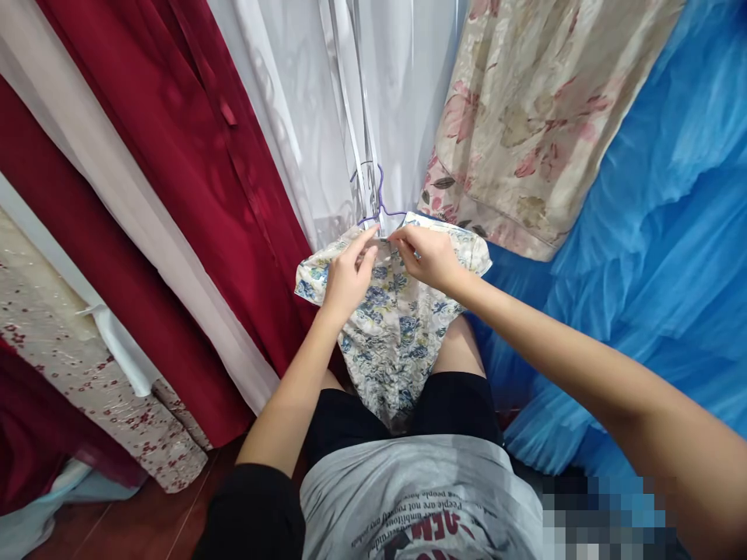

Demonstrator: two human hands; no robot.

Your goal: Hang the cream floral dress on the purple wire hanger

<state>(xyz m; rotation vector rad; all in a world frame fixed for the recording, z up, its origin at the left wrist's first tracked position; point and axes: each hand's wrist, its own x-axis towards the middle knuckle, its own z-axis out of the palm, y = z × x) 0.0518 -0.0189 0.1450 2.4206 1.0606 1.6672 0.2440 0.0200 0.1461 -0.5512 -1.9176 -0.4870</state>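
Observation:
A small cream garment with a blue flower print point(397, 327) hangs on a thin purple wire hanger point(380, 204) in front of me, draped down over my lap. My left hand point(348, 276) pinches the cloth at the neckline, just left of the hanger's hook. My right hand point(429, 255) pinches the same neckline from the right, fingertips almost touching the left hand's. Both hands are closed on the fabric.
A dark red curtain point(192, 179) and a sheer white curtain point(303, 101) hang on the left and behind. A beige rose-print cloth point(525, 124) hangs at upper right, blue fabric point(659, 257) fills the right. Wooden floor point(145, 521) shows at lower left.

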